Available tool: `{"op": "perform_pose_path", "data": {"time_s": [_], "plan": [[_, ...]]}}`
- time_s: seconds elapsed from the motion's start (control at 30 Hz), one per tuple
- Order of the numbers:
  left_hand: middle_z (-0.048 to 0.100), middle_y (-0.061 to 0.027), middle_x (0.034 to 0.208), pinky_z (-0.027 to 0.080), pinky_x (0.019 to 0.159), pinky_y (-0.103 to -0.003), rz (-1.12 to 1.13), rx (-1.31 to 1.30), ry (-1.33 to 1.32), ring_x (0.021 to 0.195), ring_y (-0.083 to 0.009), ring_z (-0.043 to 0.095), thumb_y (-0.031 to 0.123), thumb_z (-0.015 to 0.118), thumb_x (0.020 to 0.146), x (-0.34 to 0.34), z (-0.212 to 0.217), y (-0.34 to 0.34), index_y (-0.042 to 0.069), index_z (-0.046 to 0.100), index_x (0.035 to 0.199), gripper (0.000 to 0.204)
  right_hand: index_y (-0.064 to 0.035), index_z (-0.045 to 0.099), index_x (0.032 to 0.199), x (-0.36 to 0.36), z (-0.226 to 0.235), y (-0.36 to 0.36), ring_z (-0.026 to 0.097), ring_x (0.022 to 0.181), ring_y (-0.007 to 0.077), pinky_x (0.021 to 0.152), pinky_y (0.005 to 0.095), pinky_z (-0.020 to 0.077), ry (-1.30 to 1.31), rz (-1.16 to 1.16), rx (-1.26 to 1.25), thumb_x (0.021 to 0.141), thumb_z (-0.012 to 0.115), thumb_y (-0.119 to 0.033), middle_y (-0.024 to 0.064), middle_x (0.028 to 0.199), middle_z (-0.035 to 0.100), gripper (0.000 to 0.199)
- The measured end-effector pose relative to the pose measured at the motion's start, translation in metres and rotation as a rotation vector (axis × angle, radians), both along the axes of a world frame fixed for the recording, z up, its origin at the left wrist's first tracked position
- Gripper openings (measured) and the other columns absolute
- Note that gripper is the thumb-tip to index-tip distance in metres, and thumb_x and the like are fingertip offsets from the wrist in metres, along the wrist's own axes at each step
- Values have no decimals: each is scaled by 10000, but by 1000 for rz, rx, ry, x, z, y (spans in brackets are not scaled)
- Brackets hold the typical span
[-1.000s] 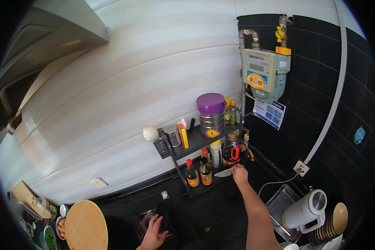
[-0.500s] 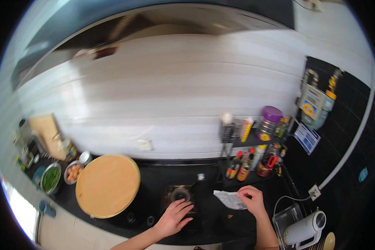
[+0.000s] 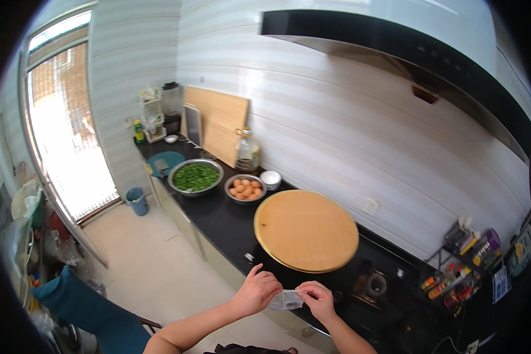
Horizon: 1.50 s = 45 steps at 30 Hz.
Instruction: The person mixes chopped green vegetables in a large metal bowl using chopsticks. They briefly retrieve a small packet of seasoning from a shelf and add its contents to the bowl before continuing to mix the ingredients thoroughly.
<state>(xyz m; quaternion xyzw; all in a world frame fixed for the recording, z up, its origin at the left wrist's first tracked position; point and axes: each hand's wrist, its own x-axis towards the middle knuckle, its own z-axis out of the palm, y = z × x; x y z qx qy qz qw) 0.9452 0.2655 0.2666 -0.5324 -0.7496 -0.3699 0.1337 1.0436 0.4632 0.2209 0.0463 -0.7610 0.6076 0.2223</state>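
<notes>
Between my two hands is a small translucent plastic packet (image 3: 286, 300) with faint print, held over the counter's front edge. My left hand (image 3: 258, 292) pinches its left side, with one finger lifted. On the other side, the fingertips of my right hand (image 3: 318, 300) are closed on its upper corner. What lies inside the packet is too unclear to make out. Just beyond my hands a large round wooden board (image 3: 307, 231) covers part of the black counter. A white scrap (image 3: 249, 257) lies near the counter edge, left of the board.
Left of the board stand a steel bowl of brown eggs (image 3: 244, 189), a bowl of chopped greens (image 3: 196, 177), white bowls (image 3: 271, 179) and an oil jug (image 3: 248, 152). A gas burner (image 3: 373, 286) and a rack of bottles (image 3: 454, 283) are rightward. A teal-covered chair (image 3: 94, 307) stands lower left.
The view has swung left toward the door. My left hand has left the burner and joined my right hand at the packet, which has moved from the right-hand counter to the front edge.
</notes>
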Motion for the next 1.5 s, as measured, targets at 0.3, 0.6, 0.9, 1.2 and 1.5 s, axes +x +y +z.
{"op": "perform_pose_path", "data": {"time_s": [0.3,0.6,0.9,1.2,1.5], "plan": [[580,-8,775,301,999,-518,303,-4,124,910,-174,563,121,647,753,-101,11,-119,104,619,799,57,16,613,1011,-144,-59,-125,595,922,169,807,278,472,-129,176,12,809,670,-73,95,1025,612,228],[607,-32,838,328,985,-478,454,-18,26,914,-196,577,92,672,758,-244,0,-194,95,622,846,101,-7,600,886,-310,-96,-195,612,622,206,561,308,472,-19,148,40,854,625,-140,108,683,609,138],[590,-143,1025,445,840,-360,674,222,-138,980,-312,548,14,659,754,-387,-5,-269,32,582,1058,314,-16,597,874,-475,-24,-174,572,571,372,491,394,437,139,-200,355,853,593,-111,197,636,556,97],[611,-142,978,476,791,-344,725,262,-378,897,-290,589,-4,630,757,-529,-94,-354,20,591,1039,285,7,607,930,-582,25,-165,606,698,355,594,362,458,-51,-422,627,898,522,-126,199,738,599,162],[613,-108,975,480,723,-328,524,229,-502,842,-229,596,11,639,754,-679,-145,-382,52,603,1041,292,-56,644,917,-647,39,-214,594,710,392,616,439,466,-249,-554,710,889,522,-181,204,727,606,177]]}}
